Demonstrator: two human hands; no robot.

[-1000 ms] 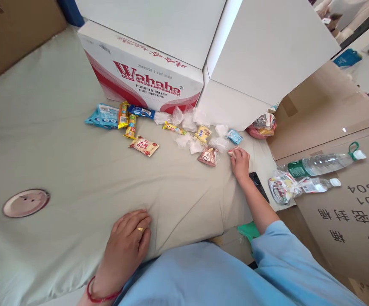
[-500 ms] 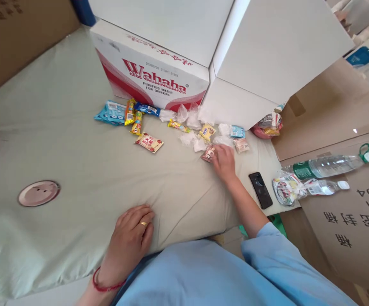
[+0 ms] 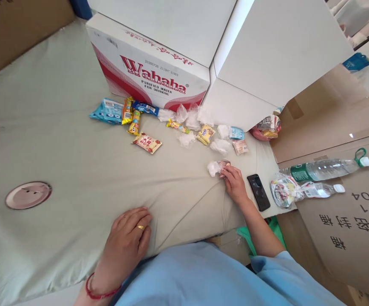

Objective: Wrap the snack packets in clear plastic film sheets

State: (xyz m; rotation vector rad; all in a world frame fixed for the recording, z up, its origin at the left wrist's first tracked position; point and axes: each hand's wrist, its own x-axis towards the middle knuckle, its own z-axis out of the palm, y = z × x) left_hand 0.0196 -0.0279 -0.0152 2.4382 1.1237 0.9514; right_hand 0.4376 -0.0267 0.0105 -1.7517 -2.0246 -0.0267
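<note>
Since all I get is the head cam, the spot I'm staring at is where the right hand (image 3: pixel 234 183) meets the brown packet (image 3: pixel 225 164). That packet sits out on the pale cloth (image 3: pixel 178 187), on the near side of the yellow packet (image 3: pixel 206 134), with a crumpled white wrapper (image 3: pixel 214 168) up against its left side (can't tell if they're stuck together or just touching). From the grip it lies ahead and a bit left, right under the fingertips

Grip-wise, the fingers are bent, close together and look pinched onto the packet's near right part. The thumb side is mostly hidden, so how firm that is, no idea. Long axis is a guess too, because the fingers cover some of it: what shows seems to run roughly side to side, in line with the wrapper

Right hand is the nearer one by a lot. The left hand (image 3: pixel 130 231) lies palm down by the near edge of the cloth, fingers laid out together, nothing visible in it, well apart from the packet. Also around: phone (image 3: pixel 257 192) just right of the right hand, pink packet (image 3: pixel 240 147) farther up beyond the fingers, cream packet (image 3: pixel 147 143) way over left
</note>
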